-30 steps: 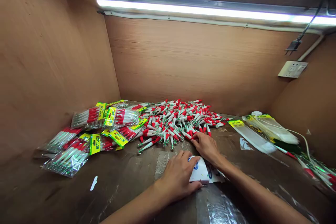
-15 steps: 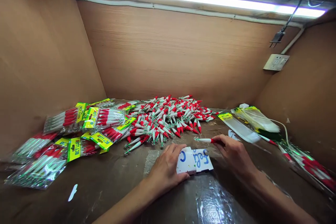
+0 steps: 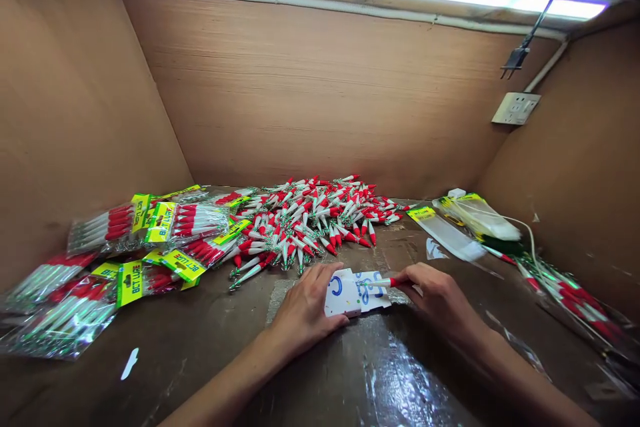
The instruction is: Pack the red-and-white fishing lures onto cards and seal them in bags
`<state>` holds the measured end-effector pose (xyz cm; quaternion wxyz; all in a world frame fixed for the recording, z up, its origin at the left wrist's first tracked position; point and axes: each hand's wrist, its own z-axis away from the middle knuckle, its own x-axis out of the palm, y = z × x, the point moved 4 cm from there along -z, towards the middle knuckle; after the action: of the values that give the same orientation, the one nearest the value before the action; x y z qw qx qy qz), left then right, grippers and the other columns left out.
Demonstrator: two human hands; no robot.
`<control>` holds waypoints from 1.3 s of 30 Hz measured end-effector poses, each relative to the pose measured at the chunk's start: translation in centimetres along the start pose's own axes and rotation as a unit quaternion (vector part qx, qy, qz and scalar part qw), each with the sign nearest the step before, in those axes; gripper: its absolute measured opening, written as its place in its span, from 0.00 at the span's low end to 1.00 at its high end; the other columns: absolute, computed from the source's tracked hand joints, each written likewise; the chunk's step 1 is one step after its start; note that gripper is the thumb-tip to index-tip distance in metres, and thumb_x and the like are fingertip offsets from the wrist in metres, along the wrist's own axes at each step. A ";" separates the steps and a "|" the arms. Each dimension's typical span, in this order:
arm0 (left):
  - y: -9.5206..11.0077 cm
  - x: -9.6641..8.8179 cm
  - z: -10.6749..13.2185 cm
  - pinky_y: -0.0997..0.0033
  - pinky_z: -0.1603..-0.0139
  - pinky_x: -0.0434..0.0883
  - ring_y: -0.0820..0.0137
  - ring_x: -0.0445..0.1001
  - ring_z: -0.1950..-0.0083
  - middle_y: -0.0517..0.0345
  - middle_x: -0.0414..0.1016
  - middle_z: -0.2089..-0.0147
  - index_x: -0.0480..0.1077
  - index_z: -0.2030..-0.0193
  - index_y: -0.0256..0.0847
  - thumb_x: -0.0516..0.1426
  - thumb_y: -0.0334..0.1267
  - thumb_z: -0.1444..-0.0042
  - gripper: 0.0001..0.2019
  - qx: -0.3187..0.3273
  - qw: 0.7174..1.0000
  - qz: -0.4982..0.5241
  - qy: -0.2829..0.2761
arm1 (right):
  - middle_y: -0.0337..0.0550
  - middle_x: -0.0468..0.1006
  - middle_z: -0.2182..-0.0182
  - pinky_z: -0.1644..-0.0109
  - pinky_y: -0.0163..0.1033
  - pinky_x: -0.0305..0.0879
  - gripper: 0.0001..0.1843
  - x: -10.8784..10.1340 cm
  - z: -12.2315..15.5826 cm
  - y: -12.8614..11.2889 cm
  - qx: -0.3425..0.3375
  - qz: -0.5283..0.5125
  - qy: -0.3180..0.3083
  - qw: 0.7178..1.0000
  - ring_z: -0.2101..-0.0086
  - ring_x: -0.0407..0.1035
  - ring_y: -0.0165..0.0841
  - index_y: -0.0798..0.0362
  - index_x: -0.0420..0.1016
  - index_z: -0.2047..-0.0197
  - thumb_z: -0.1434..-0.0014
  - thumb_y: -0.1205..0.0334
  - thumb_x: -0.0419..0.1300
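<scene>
My left hand (image 3: 306, 303) is closed around the left end of a small white box (image 3: 341, 292) with blue handwriting, which lies on the table. Between the fingertips of my right hand (image 3: 443, 293) is the red end of a red-and-white squid jig (image 3: 390, 282). The jig's hooked white end points left and lies over the lettered right part of the box; whether it touches is unclear. Behind both hands spreads a large pile of loose squid jigs (image 3: 320, 217), red and white with green hooks.
At the left lie several filled clear packets (image 3: 200, 223) with yellow-green labels. Flat clear bags (image 3: 453, 233) with similar labels lie at the right, near more bundled jigs (image 3: 575, 300). A white scrap (image 3: 130, 363) is at the front left. Wooden panels (image 3: 310, 93) enclose the table.
My right hand has brought the squid jig down and left, from behind the box's right end to over its lettering. My left hand keeps its grip. The whole view has shifted slightly.
</scene>
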<state>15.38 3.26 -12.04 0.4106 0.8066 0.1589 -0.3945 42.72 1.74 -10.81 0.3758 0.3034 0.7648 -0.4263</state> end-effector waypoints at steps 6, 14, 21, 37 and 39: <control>1.3 -0.2 0.1 0.54 0.43 0.69 0.53 0.69 0.43 0.51 0.69 0.42 0.58 0.32 0.50 0.72 0.37 0.56 0.45 0.020 1.000 0.017 -0.012 | 0.43 0.80 0.63 0.57 0.42 0.65 0.07 2.5 -0.9 -2.8 -0.028 0.018 -0.082 0.996 0.59 0.71 0.40 0.45 0.81 0.59 0.34 0.56 0.61; 1.1 -0.4 0.3 0.52 0.40 0.68 0.53 0.67 0.41 0.52 0.68 0.41 0.57 0.32 0.50 0.73 0.37 0.58 0.46 0.025 0.999 0.007 -0.034 | 0.43 0.80 0.60 0.55 0.38 0.64 0.07 2.6 -2.6 -5.1 -0.144 -0.021 -0.226 0.963 0.58 0.71 0.36 0.46 0.82 0.59 0.35 0.62 0.61; 1.1 -0.2 0.5 0.52 0.41 0.70 0.53 0.68 0.41 0.51 0.67 0.40 0.60 0.34 0.50 0.71 0.44 0.53 0.40 0.020 0.998 -0.008 -0.054 | 0.41 0.83 0.64 0.63 0.35 0.62 0.12 -1.4 -11.9 -8.8 -0.128 0.024 -0.101 0.986 0.67 0.73 0.32 0.48 0.83 0.58 0.33 0.57 0.57; 1.5 -0.5 0.9 0.54 0.42 0.71 0.54 0.68 0.42 0.51 0.68 0.40 0.59 0.33 0.50 0.72 0.46 0.54 0.43 0.042 0.996 -0.044 -0.063 | 0.63 0.81 0.57 0.55 0.42 0.68 0.12 6.7 -23.9 -9.4 -0.061 0.317 -0.131 0.937 0.54 0.75 0.46 0.60 0.81 0.58 0.38 0.72 0.55; 1.5 -0.4 0.9 0.54 0.41 0.70 0.54 0.68 0.42 0.51 0.68 0.40 0.59 0.33 0.50 0.72 0.47 0.55 0.44 0.043 0.996 -0.043 -0.063 | 0.61 0.81 0.56 0.55 0.40 0.67 0.11 6.2 -23.7 -8.6 -0.063 0.303 -0.119 0.943 0.55 0.75 0.44 0.58 0.80 0.57 0.36 0.71 0.55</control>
<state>15.52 1.67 -11.24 0.3672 0.7897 0.1500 -0.4681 25.15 19.62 -3.92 0.5940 0.4438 0.6116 -0.2762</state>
